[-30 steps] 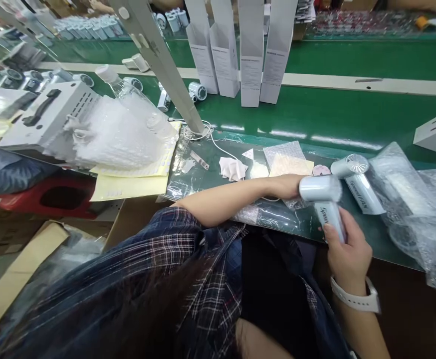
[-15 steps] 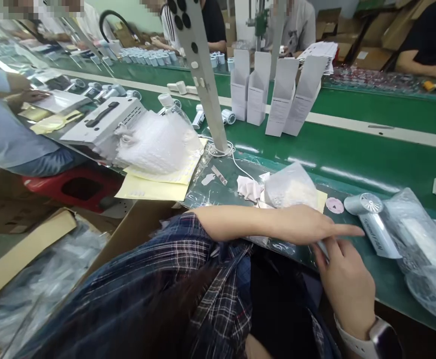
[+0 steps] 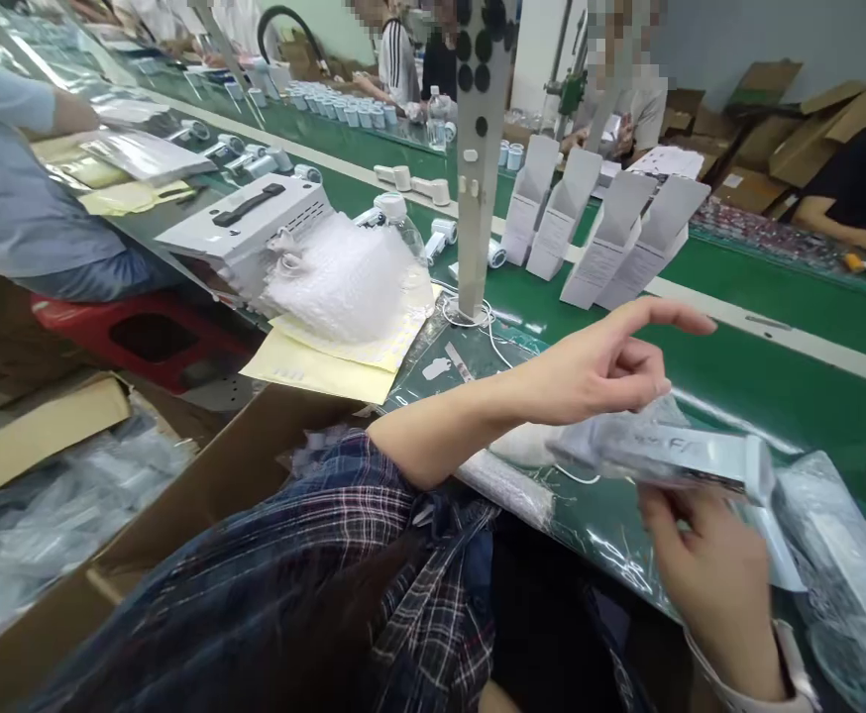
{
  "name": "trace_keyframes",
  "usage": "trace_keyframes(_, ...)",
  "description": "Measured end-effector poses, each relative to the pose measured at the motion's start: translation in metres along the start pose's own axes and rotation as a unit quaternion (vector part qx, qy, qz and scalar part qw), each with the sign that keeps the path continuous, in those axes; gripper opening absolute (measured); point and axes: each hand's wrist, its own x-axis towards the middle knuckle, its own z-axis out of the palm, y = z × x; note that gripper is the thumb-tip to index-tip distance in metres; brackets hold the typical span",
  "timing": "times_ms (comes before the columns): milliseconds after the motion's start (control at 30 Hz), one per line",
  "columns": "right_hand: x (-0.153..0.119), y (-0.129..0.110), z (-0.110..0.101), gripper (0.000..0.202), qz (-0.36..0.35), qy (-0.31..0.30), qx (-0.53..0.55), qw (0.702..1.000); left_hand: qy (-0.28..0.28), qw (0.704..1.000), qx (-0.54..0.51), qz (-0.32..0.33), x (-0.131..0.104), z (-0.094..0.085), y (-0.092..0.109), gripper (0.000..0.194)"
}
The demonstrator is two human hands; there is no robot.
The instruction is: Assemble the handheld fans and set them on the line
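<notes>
My right hand (image 3: 707,545) is closed around a pale silver-blue handheld fan (image 3: 707,456) from below, holding it nearly level over the table. Lettering shows on its handle, and its left end is blurred, with clear plastic around it. My left hand (image 3: 596,366) is raised just above, index finger stretched out to the right and the other fingers curled; nothing shows in it. Partly hidden behind my right hand lies a second light-blue fan (image 3: 782,560). A white bubble-wrap pouch (image 3: 511,485) lies under my left forearm.
Bubble-wrap bags (image 3: 351,282) rest on yellow sheets (image 3: 321,361) to the left. A metal post (image 3: 474,198) rises from the table's far edge. White open boxes (image 3: 618,248) stand on the green conveyor (image 3: 797,347). Bagged items (image 3: 841,545) lie at right. A carton (image 3: 202,505) holds plastic bags.
My left hand has lifted away from my right hand. A fan now shows in my right hand, and the bubble-wrap pouch has come into sight. The view has shifted.
</notes>
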Motion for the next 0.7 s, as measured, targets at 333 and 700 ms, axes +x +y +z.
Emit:
trace_keyframes(333,0.039,-0.028,0.066,0.050,-0.166,-0.084,0.028,0.982,-0.030,0.998,0.046,0.004,-0.041,-0.003,-0.025,0.051)
trace_keyframes(700,0.253,-0.050,0.000,0.050,-0.191,0.235,-0.228,0.925,0.572,0.723,0.385,0.042,-0.169,-0.157,-0.059,0.017)
